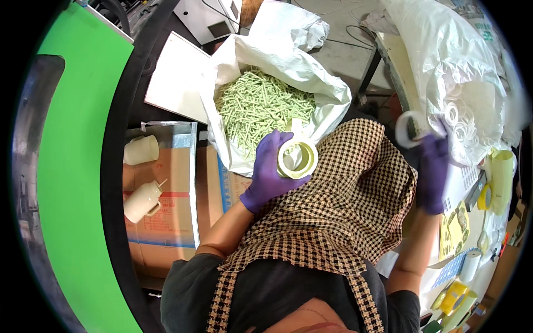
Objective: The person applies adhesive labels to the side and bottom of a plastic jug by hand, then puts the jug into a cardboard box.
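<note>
My left hand [268, 173], in a purple glove, is closed around a pale yellow-green plastic mug [313, 161]. The mug's open round mouth faces up, and its handle points away from me. Over on the right, my purple-gloved right hand [435, 175] is blurred by motion. A white ring [410, 129] shows at its fingertips, also blurred. Close beyond that hand is a clear plastic bag [444, 50] with many loose white rings [459, 116] in it. Just past the mug, a white sack [333, 91] stands open, full of short pale green sticks [266, 102].
A cardboard-lined metal-framed bin [193, 183] at left holds two cream mugs [145, 202]. Beyond it is a green machine panel [83, 166]. A white board [177, 77] lies beside the sack. At right, a cluttered table carries papers, yellow tape rolls [454, 296] and a pale green cylinder [501, 175].
</note>
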The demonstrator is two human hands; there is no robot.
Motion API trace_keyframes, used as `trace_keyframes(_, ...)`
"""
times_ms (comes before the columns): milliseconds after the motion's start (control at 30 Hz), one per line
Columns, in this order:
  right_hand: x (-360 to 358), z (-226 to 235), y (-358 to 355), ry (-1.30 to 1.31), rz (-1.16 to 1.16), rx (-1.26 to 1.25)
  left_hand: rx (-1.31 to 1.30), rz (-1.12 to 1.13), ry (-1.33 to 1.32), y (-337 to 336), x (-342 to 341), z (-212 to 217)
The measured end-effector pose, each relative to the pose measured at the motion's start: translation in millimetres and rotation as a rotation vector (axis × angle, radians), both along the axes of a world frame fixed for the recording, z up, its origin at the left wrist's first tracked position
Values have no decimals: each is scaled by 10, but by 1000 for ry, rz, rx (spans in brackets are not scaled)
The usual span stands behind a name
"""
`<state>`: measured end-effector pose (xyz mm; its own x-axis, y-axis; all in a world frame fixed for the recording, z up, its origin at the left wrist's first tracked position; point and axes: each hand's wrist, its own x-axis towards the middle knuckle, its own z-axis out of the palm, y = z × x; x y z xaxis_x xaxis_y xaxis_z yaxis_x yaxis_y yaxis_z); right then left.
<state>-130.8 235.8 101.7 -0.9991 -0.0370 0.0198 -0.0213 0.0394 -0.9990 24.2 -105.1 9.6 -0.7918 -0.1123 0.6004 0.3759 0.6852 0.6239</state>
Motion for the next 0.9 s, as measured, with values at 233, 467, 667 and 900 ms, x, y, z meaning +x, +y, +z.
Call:
trace_keyframes(233,975,-744,-615,375,554,635,-102,-43,-24,24,14,182)
trace_keyframes(467,830,-423,-693,765,500,626,-99,-14,-6,108,-60,208)
trace_keyframes(667,837,3,-1136,651,682,224,-178,10,12,250,-88,336)
trace_keyframes(900,873,-183,-1310,558,598,651,-215,-151,-86,319,-58,389)
